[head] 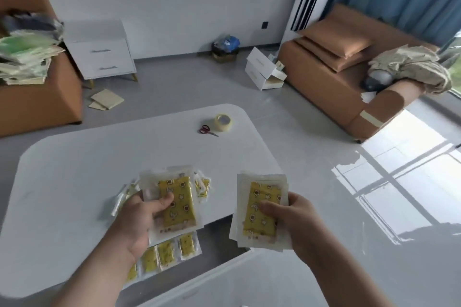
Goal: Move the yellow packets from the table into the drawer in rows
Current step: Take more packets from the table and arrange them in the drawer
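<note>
My left hand [139,222] grips a stack of yellow packets [178,203] in clear wrappers above the white table's near edge. My right hand [291,217] grips a second stack of yellow packets [262,209], held past the table's right corner. More packets [203,185] lie loose on the table [99,157] behind my left hand. Below the table edge the open drawer [224,239] shows a row of yellow packets [167,254] laid side by side; my left forearm hides part of that row.
A roll of tape [223,122] and red-handled scissors [208,130] lie at the table's far side. Beyond are a white nightstand [99,55], orange sofas [349,77], white boxes [264,70] on the floor and a bin [224,48].
</note>
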{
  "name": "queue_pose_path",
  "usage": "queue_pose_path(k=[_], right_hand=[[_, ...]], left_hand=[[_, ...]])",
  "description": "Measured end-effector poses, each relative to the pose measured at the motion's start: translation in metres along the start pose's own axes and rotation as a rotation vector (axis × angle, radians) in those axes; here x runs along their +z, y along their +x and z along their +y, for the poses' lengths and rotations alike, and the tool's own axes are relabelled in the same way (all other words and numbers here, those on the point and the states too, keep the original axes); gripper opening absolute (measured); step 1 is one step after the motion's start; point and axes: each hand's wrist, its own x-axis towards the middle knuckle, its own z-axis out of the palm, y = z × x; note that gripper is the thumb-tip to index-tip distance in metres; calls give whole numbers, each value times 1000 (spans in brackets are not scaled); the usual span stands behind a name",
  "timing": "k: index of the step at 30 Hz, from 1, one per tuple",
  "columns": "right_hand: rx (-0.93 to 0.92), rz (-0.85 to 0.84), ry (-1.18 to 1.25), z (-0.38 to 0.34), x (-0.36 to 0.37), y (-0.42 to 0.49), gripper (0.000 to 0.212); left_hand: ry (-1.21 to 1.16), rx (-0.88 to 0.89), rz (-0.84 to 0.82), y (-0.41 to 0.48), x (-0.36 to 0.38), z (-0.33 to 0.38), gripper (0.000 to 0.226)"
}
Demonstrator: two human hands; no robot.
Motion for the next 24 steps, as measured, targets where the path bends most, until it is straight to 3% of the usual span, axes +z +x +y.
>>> queue_pose_path(k=[5,10,17,24], right_hand=[[35,-84,-36,8,-45,28,19],[88,-117,-40,25,-53,49,20],[146,-158,-92,56,-8,73,27],[103,-150,-113,107,39,130,18]], left_hand=[[-26,22,82,-5,39,-30,30],[-45,12,119,-9,36,-48,19],[-88,-20,189,-2,-12,-68,32],[-58,-27,207,63,-47,-104,20]])
